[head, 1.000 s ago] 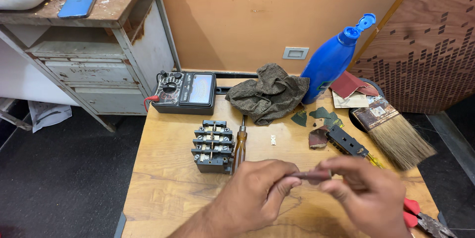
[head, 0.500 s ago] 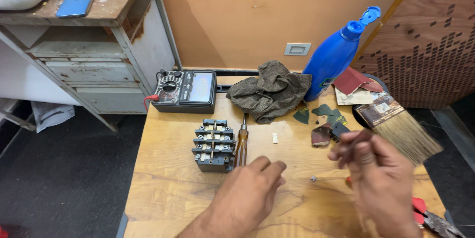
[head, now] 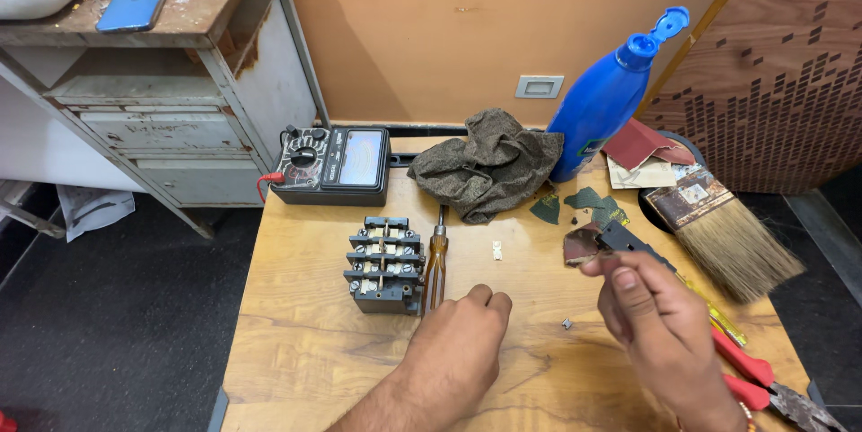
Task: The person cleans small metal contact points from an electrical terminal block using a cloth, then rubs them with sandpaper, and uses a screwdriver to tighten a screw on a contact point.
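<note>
Pinching a small dark piece (head: pixel 600 243) at right centre with right hand (head: pixel 660 324); left hand (head: pixel 462 342) loosely curled, empty, resting on table (head: pixel 296 351) beside screwdriver (head: pixel 436 266).

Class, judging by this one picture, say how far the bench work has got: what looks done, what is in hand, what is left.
Looks done: small parts lie loose on the table, a white clip and a tiny metal piece. In hand: the right hand pinches a dark part with a scrap of sandpaper; the left hand rests by the screwdriver. Left: the grey switch block stands untouched, apart.
</note>
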